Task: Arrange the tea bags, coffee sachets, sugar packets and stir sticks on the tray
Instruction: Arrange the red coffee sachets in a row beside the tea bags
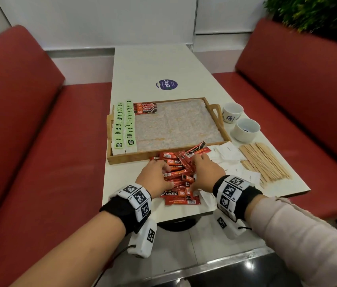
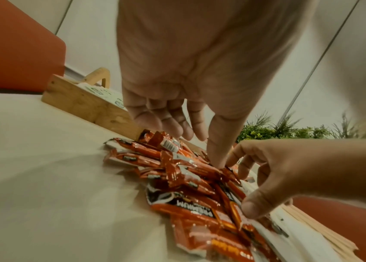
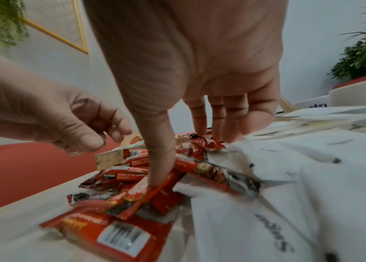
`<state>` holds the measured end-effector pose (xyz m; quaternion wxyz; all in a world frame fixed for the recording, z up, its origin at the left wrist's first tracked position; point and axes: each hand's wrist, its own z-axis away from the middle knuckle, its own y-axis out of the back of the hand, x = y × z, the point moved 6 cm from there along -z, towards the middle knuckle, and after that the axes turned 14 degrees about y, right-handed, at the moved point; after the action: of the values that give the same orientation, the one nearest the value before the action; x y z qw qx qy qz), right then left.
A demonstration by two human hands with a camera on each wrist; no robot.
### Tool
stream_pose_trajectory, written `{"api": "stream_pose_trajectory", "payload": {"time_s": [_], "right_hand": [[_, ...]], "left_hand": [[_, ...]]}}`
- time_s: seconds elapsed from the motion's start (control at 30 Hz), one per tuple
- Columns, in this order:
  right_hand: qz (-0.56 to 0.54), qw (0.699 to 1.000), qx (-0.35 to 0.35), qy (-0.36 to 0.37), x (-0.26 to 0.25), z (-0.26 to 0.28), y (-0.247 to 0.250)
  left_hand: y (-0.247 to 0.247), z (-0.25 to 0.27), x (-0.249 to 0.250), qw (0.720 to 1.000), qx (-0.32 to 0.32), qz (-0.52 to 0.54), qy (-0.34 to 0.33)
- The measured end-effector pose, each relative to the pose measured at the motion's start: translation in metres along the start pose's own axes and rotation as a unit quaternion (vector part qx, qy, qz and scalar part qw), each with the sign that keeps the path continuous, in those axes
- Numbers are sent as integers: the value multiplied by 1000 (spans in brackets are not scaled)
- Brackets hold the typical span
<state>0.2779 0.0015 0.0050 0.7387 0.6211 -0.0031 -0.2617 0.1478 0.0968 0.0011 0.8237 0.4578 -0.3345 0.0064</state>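
Two tea-bag rows [image 1: 124, 125] in tray [image 1: 218, 109]

Even, soft indoor light fills all three views. The head view bends at its edges. Both wrist views are strongly warped, with motion blur on the nearest coffee sachets [image 3: 110, 232] and foil glare.

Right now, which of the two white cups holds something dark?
The nearer white ceramic cup, closest to the wooden stir sticks; the farther white cup shows no dark contents.
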Motion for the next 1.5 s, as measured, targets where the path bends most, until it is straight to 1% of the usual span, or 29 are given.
{"api": "stream_pose_trajectory", "payload": {"time_s": [0.2,0.43,0.57,0.7,0.83,0.97,1.17,1.33,1.43,1.5], "right_hand": [[-35,999,32,-1,1,5,2],[-28,997,67,13,0,16,5],[-36,996,77,9,4,14,2],[-18,995,101,-10,10,8,1],[-10,994,101,-28,13,4,4],[-26,994,103,-39,14,4,16],[-111,985,121,-47,18,2,35],[-152,978,137,-36,12,-3,48],[-161,977,140,-21,6,-7,54],[-184,972,144,-10,1,-9,56]], "left_hand": [[-6,6,-1,999,5,-44,-2],[-9,12,-1,999,0,-35,-9],[-10,15,3,999,6,-44,-12],[-10,16,6,999,13,-40,-15],[-11,17,9,1000,9,-21,-15],[-11,15,9,1000,3,-2,-11],[-7,12,14,999,11,31,-10],[-2,3,22,998,10,70,0],[-2,-6,28,997,-1,80,8],[-3,-13,30,993,-18,115,12]]}}
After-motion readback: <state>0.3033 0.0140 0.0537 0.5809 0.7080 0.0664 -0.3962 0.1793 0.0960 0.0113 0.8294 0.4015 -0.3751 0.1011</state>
